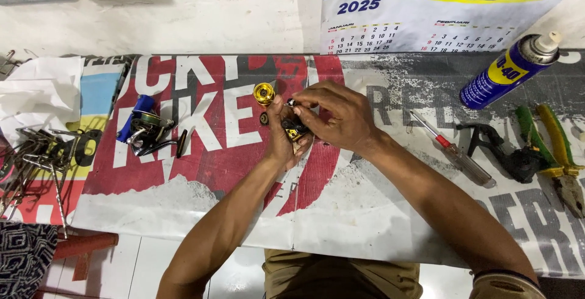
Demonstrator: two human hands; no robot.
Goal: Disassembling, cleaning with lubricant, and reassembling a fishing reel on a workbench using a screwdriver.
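While both of my hands meet over the middle of the worktop, near its back edge, they clamp a small black-and-gold reel part (295, 129). My left hand (281, 143) cradles the part from below, fingers closed round it; my right hand (334, 116) comes over the top and pinches a tiny silver piece (291, 102) at its upper end between thumb and fingertips. How that piece seats I cannot tell, since my fingers cover most of it.

To do this step well, I judge: keep the left grip firm and still, let only the right fingertips work, and hold the part low over the printed sheet (378, 207) so anything dropped stays on it.

Just beside my left fingertips lies a gold spool (264, 93), with a small black ring (264, 118) touching the sheet below it. Toward the left edge sits a blue-and-black fishing reel (145, 131); beyond it, a heap of metal rods (36, 162). Toward the right edge lie a red-handled screwdriver (454, 149), a black tool (509, 153), green and yellow pliers (557, 153) and, near the back right corner, a blue spray can (509, 70).
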